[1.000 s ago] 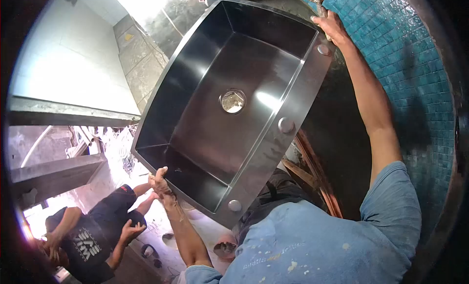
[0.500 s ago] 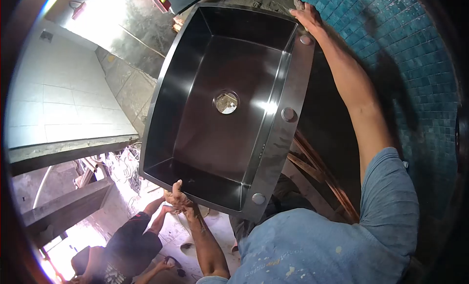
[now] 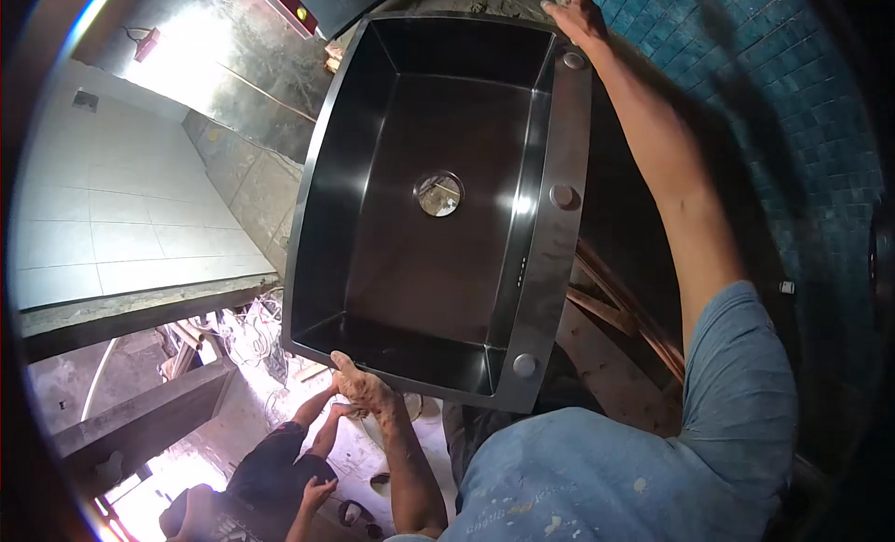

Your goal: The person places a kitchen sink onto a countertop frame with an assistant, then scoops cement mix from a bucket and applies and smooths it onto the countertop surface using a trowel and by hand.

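Note:
A large dark metal sink (image 3: pixel 438 253) fills the middle of the view, tilted, its basin facing the camera. Through its round drain hole (image 3: pixel 438 195) a bit of the floor shows. Three round caps, one of them a silver cap (image 3: pixel 525 365), sit along the flat right-hand rim. My left hand (image 3: pixel 365 389) grips the lower left edge, thumb over the rim. At the top right corner is my right hand (image 3: pixel 576 20), its fingers bent at the edge; what they close on is partly cut off by the frame.
A co-worker in dark clothes (image 3: pixel 270 472) is below left, near my left forearm. White tiles (image 3: pixel 121 216) lie at the left, blue-green wall tiles (image 3: pixel 755 57) at the right. Wooden strips (image 3: pixel 634 314) lean behind the sink. A red level (image 3: pixel 284 6) shows at the top.
The sink has turned to a more upright position in view, its lower end shifting right with my left hand. My right hand has moved left and up. The co-worker appears lower and farther right.

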### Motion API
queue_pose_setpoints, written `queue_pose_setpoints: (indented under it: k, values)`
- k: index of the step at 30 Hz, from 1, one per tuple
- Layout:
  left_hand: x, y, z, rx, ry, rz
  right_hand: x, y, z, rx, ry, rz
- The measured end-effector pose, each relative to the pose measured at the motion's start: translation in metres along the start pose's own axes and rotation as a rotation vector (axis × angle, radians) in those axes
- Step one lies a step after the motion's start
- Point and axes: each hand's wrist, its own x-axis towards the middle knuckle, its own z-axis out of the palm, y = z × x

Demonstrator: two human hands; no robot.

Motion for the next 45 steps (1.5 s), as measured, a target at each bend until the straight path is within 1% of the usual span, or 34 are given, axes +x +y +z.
queue_pose_setpoints:
  k: [1, 2, 3, 4, 5, 6, 7, 8, 10, 11, 12, 13, 14, 15, 16, 17, 20, 21, 23, 25, 27, 28, 29, 31, 32, 33, 35, 36, 37, 38, 41, 42, 44, 45]
  values:
    - [0.001, -0.009, -0.001, -0.068, 0.011, -0.029, -0.017, -0.009, -0.015, 0.109, 0.006, 0.070]
    - [-0.010, 0.007, 0.004, -0.136, 0.024, -0.058, -0.068, -0.052, -0.059, 0.396, -0.070, 0.325]
    - [-0.007, 0.005, 0.006, -0.089, 0.019, -0.018, -0.094, -0.043, -0.050, 0.523, 0.210, 0.110]
    - [-0.001, -0.004, 0.005, -0.039, 0.015, 0.020, -0.127, -0.035, -0.054, 0.596, 0.279, 0.075]
    - [-0.011, 0.009, 0.003, -0.042, -0.003, 0.006, -0.161, -0.028, -0.058, 0.666, 0.346, 0.035]
    - [-0.020, 0.021, 0.001, -0.045, -0.020, -0.008, -0.213, -0.032, -0.076, 0.692, 0.201, 0.188]
    - [-0.015, 0.005, 0.001, -0.053, -0.018, 0.074, -0.261, -0.026, -0.082, 0.634, 0.214, 0.364]
    - [-0.020, 0.009, 0.001, -0.088, -0.044, -0.002, -0.316, -0.044, -0.099, 0.686, 0.195, 0.465]
    - [-0.029, 0.021, -0.003, -0.149, -0.109, -0.111, -0.408, -0.072, -0.129, 0.606, 0.165, 0.674]
    - [-0.033, 0.026, -0.006, -0.177, -0.149, -0.140, -0.448, -0.098, -0.140, 0.606, 0.193, 0.910]
    - [-0.036, 0.030, -0.008, -0.204, -0.190, -0.168, -0.489, -0.089, -0.133, 0.602, 0.298, 0.946]
    - [-0.037, 0.031, -0.014, -0.156, -0.216, -0.205, -0.525, -0.109, -0.136, 0.749, 0.363, 1.026]
    - [-0.037, 0.030, -0.016, -0.108, -0.239, -0.242, -0.549, -0.127, -0.141, 0.802, 0.343, 1.026]
    - [-0.039, 0.029, -0.019, -0.059, -0.259, -0.277, -0.585, -0.117, -0.130, 0.894, 0.285, 1.069]
    - [-0.041, 0.027, -0.021, -0.079, -0.269, -0.274, -0.601, -0.139, -0.128, 0.973, 0.350, 1.175]
    - [-0.044, 0.027, -0.024, -0.105, -0.300, -0.267, -0.633, -0.130, -0.107, 0.972, 0.362, 1.139]
    - [-0.052, 0.027, -0.019, -0.204, -0.351, -0.275, -0.673, -0.132, -0.082, 1.322, 0.355, 1.255]
    - [-0.052, 0.028, -0.020, -0.156, -0.391, -0.285, -0.679, -0.134, -0.082, 1.430, 0.349, 1.321]
    - [-0.047, 0.030, -0.029, -0.071, -0.470, -0.322, -0.717, -0.121, -0.062, 1.284, 0.222, 1.110]
    - [-0.058, 0.036, -0.030, -0.067, -0.516, -0.231, -0.709, -0.131, -0.061, 1.344, 0.219, 1.059]
    - [-0.067, 0.057, -0.037, -0.229, -0.594, -0.391, -0.696, -0.172, -0.067, 1.617, 0.350, 1.210]
    - [-0.057, 0.045, -0.042, -0.171, -0.652, -0.445, -0.688, -0.186, -0.067, 1.637, 0.323, 1.202]
    - [-0.044, 0.033, -0.048, -0.150, -0.854, -0.481, -0.680, -0.204, -0.066, 1.634, 0.369, 1.173]
    - [-0.045, 0.042, -0.052, -0.160, -0.967, -0.570, -0.659, -0.242, -0.065, 1.618, 0.442, 1.107]
    - [-0.056, 0.053, -0.051, -0.173, -0.889, -0.670, -0.669, -0.245, -0.045, 1.588, 0.440, 0.995]
    - [-0.043, 0.027, -0.053, -0.181, -0.973, -0.762, -0.665, -0.260, -0.038, 1.587, 0.477, 1.030]
    - [-0.030, 0.007, -0.055, -0.209, -1.143, -0.814, -0.656, -0.282, -0.026, 1.488, 0.520, 1.067]
    - [-0.046, 0.019, -0.055, -0.182, -1.082, -0.804, -0.658, -0.282, -0.017, 1.154, 0.479, 0.936]
    - [-0.041, 0.015, -0.055, -0.125, -1.160, -0.833, -0.661, -0.277, -0.005, 0.822, 0.429, 0.800]
    - [-0.042, 0.012, -0.056, -0.103, -1.176, -0.829, -0.664, -0.273, 0.004, 0.495, 0.372, 0.657]
    - [-0.051, 0.025, -0.058, -0.038, -1.201, -0.803, -0.640, -0.281, -0.008, 0.432, 0.360, 0.874]
    - [-0.055, 0.030, -0.059, -0.027, -1.208, -0.808, -0.645, -0.274, -0.001, 0.452, 0.382, 0.799]
    - [-0.060, 0.032, -0.057, -0.002, -1.229, -0.811, -0.644, -0.263, 0.004, 0.534, 0.416, 0.763]
    - [-0.061, 0.030, -0.057, 0.008, -1.231, -0.805, -0.638, -0.263, 0.001, 0.665, 0.459, 0.826]
